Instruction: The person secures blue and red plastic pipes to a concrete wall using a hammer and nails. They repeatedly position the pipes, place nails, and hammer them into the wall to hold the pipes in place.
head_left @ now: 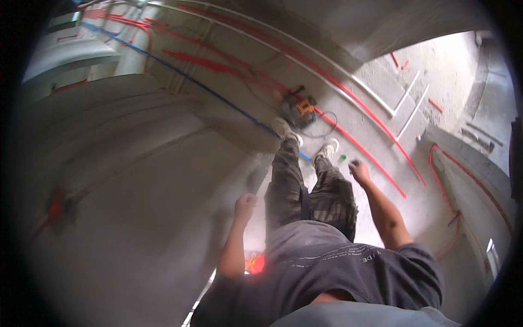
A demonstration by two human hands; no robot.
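Note:
Both of my arms hang beside my body, with my feet on the concrete floor. My left hand [246, 206] is curled closed near the grey wall [152, 201] on the left. My right hand [359, 171] hangs forward of my right thigh, its fingers bent in. Whatever either hand may hold is hidden or too small to make out. Nearest to the right hand, a small green piece [343, 157] lies on the floor by my right shoe [328, 148]. Past my left shoe [287, 131] stands a yellow-and-black power tool [301, 109] with a thin cable [333, 124].
A blue pipe [218, 97] runs along the floor toward my feet. Red pipes [354, 140] and white pipes [376, 98] cross the floor ahead and to the right. A low wall edge [463, 163] with red conduit [439, 174] stands at the right. Something bright orange [255, 264] shows beside my left side.

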